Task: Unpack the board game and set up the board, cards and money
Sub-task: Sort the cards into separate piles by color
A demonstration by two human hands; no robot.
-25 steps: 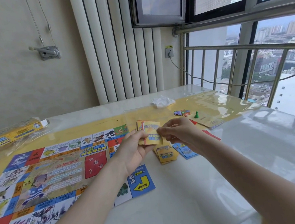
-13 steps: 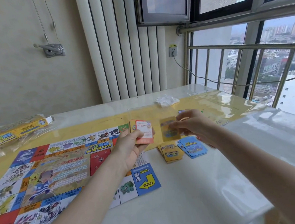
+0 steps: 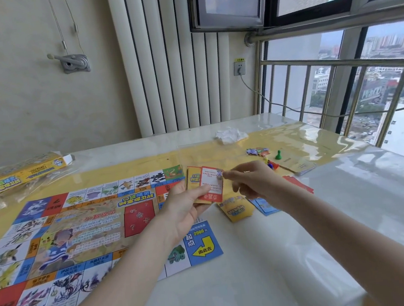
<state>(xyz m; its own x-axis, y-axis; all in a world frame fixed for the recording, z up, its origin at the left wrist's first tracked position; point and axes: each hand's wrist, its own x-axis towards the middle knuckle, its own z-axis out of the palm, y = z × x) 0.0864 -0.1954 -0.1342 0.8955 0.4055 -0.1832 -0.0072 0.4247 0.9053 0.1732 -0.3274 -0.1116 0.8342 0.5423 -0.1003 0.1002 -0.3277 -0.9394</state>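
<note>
The colourful game board [image 3: 62, 239] lies unfolded on the left of the table. My left hand [image 3: 184, 202] holds a small stack of cards [image 3: 206, 186] above the board's right edge, a red-and-white card on top. My right hand [image 3: 252, 180] pinches the top card's upper right corner. Below the hands lie a yellow card pile [image 3: 237, 208] and a blue card pile [image 3: 264, 204] on the table. Beyond them sit a green pawn [image 3: 277, 155], other small coloured pieces [image 3: 257, 151] and a flat stack of paper [image 3: 298, 164].
The yellow game box [image 3: 20, 177] lies in clear wrap at the back left. A crumpled white wrapper [image 3: 230, 134] sits at the back centre. Red cards [image 3: 299, 184] lie right of my right wrist. A railing and window close off the right side.
My right hand laid a yellow card down on the yellow pile and came back to the stack. A red-and-white card now tops the stack in my left hand.
</note>
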